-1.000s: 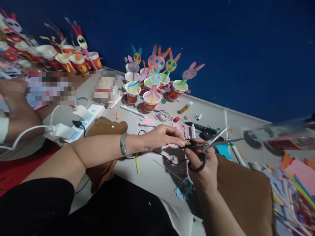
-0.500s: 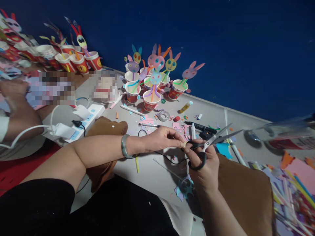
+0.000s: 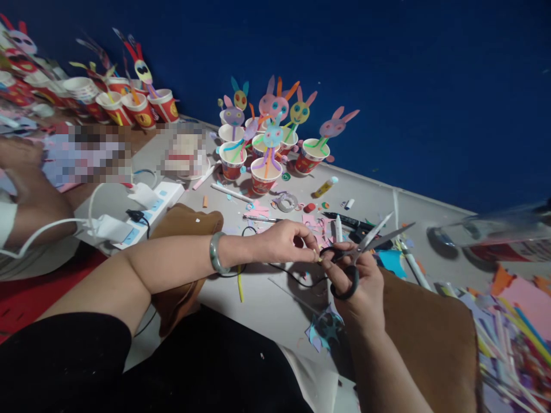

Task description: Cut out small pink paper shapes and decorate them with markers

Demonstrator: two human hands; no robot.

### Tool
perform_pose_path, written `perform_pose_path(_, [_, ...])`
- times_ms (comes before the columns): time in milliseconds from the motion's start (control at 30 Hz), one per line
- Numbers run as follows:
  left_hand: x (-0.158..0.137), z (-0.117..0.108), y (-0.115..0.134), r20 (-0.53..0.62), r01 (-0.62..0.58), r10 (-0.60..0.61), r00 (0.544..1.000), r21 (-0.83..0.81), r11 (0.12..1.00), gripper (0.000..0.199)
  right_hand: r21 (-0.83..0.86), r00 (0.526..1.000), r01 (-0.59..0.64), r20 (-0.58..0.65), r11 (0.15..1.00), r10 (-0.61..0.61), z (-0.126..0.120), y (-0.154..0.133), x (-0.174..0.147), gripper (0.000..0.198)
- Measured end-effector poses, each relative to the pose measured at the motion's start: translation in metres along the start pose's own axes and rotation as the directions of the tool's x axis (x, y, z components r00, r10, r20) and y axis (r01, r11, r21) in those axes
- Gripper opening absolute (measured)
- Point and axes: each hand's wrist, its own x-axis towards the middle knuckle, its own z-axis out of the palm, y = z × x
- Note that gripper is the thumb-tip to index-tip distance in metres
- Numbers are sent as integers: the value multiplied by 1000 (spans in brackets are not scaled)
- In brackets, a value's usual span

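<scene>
My left hand (image 3: 286, 241), with a bangle (image 3: 217, 252) at the wrist, is closed in a pinch on a small yellowish scrap (image 3: 319, 260), too small to tell more about. Scissors (image 3: 360, 250) with black handles rest in my right hand (image 3: 360, 295), its fingers through the loops and the blades spread apart, pointing up and right. The right thumb tip lies close against the left fingertips by the scrap. Below the hands lie blue paper cut-outs (image 3: 325, 327) and a yellow pipe cleaner (image 3: 240, 284).
Paper cups with rabbit-faced figures (image 3: 266, 175) stand near the blue wall. Around them lie a tape roll (image 3: 287, 202), glue stick (image 3: 325, 187) and black marker (image 3: 348, 220). A power strip (image 3: 150, 215) sits left, near another person's arm (image 3: 30, 189). Brown cloth (image 3: 430, 332) lies right.
The scissors have tilted slightly, their blade tips shifting left. My left fingertips have moved a little left and down with the small scrap.
</scene>
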Motion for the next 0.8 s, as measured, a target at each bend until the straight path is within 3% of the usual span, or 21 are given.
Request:
perform_pose_path(200, [-1, 0, -2, 29, -34, 33, 999, 53, 998, 7, -24, 1000, 12, -6, 1000, -12, -2, 3, -1, 38])
perform_pose_path(333, [-1, -1, 1, 11, 14, -12, 1000, -122, 992, 10, -63, 996, 79, -40, 995, -81, -4, 6, -2, 34])
perform_pose_path(433, [-2, -2, 4, -39, -25, 16, 999, -243, 970, 13, -94, 988, 154, 45, 983, -151, -4, 6, -2, 35])
perform_pose_path(600, [-6, -1, 8, -98, -71, 42, 994, -316, 946, 20, -222, 955, 209, 256, 953, -150, 2, 7, -4, 43])
perform_pose_path(800, [-6, 1, 10, -121, -38, -5, 993, -354, 934, 15, -359, 928, 312, 312, 880, -202, 6, 15, -5, 45])
